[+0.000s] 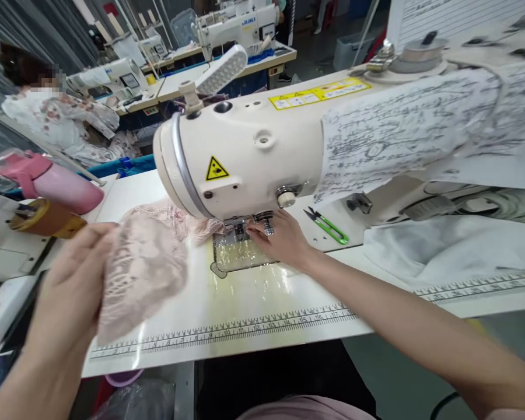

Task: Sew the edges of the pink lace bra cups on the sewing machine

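Observation:
My left hand is closed on a piece of pale pink lace fabric, lifted at the left of the sewing table and slightly blurred. More of the same lace lies bunched behind it, stretching towards the presser foot. Under the head of the white sewing machine, my right hand rests at the needle area, its fingertips drawn together beside the foot. Whatever those fingers may hold is too small to make out. Green-handled thread snips lie on the machine bed, to the right of that hand.
White fabric lies at the right. A printed ruler runs along the table's front edge. At the left stand a pink bottle and a brown cup. Beyond, a person sits near other sewing machines.

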